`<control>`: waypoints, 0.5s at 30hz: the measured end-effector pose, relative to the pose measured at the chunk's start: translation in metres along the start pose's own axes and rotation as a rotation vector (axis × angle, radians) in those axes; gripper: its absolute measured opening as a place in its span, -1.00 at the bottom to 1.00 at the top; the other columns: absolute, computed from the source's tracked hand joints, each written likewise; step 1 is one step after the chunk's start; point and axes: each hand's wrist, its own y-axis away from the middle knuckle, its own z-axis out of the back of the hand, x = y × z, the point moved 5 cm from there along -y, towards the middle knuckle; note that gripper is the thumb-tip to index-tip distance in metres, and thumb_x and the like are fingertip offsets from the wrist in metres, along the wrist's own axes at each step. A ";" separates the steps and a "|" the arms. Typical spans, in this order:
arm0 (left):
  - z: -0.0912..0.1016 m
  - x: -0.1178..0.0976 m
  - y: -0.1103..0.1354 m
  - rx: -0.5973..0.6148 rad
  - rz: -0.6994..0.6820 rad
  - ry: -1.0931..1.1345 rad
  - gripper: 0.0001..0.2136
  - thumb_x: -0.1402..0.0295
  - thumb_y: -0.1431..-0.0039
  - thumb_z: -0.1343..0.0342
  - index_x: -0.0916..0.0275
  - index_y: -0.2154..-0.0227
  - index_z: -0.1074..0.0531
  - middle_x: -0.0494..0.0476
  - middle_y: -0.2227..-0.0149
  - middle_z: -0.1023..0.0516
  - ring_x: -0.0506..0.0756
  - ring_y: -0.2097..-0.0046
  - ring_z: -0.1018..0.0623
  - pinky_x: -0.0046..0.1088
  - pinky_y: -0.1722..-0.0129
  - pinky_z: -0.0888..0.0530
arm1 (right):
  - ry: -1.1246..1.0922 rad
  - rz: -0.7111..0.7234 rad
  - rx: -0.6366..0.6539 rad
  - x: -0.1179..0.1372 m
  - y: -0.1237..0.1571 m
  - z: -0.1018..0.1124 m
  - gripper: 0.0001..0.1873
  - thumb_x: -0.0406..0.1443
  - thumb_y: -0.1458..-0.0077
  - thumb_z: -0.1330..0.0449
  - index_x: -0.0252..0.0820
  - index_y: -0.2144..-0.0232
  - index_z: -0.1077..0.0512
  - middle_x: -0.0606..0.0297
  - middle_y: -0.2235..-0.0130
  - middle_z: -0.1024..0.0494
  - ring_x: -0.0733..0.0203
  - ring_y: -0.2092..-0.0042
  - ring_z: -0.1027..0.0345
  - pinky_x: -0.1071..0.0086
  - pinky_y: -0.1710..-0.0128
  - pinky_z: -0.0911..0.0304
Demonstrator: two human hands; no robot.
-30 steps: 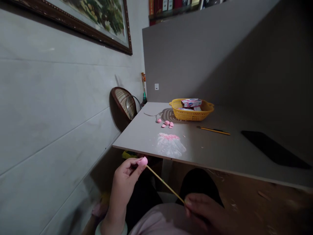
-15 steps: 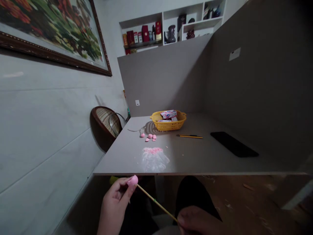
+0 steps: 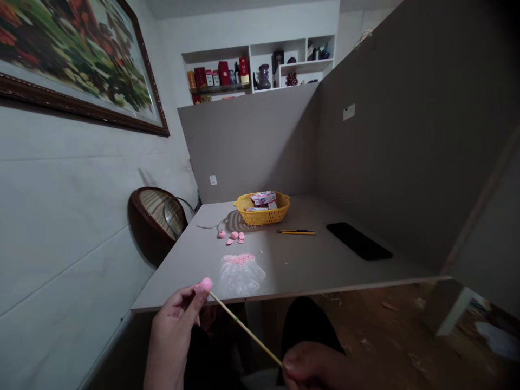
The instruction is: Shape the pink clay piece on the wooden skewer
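1. Right — the left hand (image 3: 173,338) is up near the table's front edge, its thumb and fingers closed in a pinch around a pink lump (image 3: 205,285), which sits at the upper end of a thin bamboo skewer (image 3: 244,327).
2. The right hand (image 3: 309,368) is lower, cut off by the bottom of the view, and grips the skewer's other end. From where I'm standing, the skewer slants across between the two hands, over a dark trouser leg (image 3: 306,325).
3. Just past the lump, on the grey table (image 3: 284,265), lies a white, powdery patch (image 3: 239,279) with a pink streak along its far side.
4. Farther along the table is a small cluster of pink bits (image 3: 234,236), well apart from both hands, and a thin wire (image 3: 207,226) trails beside them.
5. Beyond those sits a yellow plastic basket (image 3: 264,222) holding printed boxes (image 3: 263,198).
6. To its right lies a yellow pencil (image 3: 296,232) — and farther right, a black tablet (image 3: 358,241), flat on the table.
7. A grey partition (image 3: 244,146) rises behind the table, with shelves (image 3: 260,70) of boxes and a vase (image 3: 264,77) above it. A framed painting (image 3: 77,65) hangs on the left wall, over a round brown object (image 3: 154,225) too dim to name.
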 end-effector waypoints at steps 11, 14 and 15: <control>-0.003 -0.011 0.027 0.074 0.003 0.012 -0.66 0.12 0.02 -0.42 0.26 0.26 -0.69 0.19 0.33 -0.72 0.09 0.34 -0.60 -0.53 0.50 -0.48 | 0.817 0.427 -0.620 0.018 0.016 0.038 -0.68 -0.03 -0.32 -0.06 0.02 0.20 -0.55 0.27 0.20 -0.68 0.06 0.18 -0.58 0.28 0.17 -0.35; -0.003 -0.012 0.029 0.080 -0.017 0.005 -0.70 0.13 -0.03 -0.39 0.27 0.29 -0.69 0.17 0.37 -0.71 0.09 0.36 -0.61 -0.53 0.50 -0.49 | 0.510 0.196 -0.351 0.000 0.004 0.030 -0.59 0.06 -0.24 -0.10 -0.06 0.38 -0.52 0.33 0.45 -0.54 0.19 0.42 -0.44 0.40 0.42 -0.27; -0.004 -0.012 0.028 0.093 -0.019 0.009 -0.70 0.13 -0.03 -0.39 0.27 0.29 -0.69 0.18 0.37 -0.70 0.09 0.36 -0.61 -0.53 0.51 -0.48 | 0.363 0.121 -0.229 -0.008 -0.001 0.023 -0.54 0.10 -0.21 -0.10 -0.09 0.45 -0.48 0.39 0.55 -0.41 0.26 0.53 -0.31 0.44 0.53 -0.18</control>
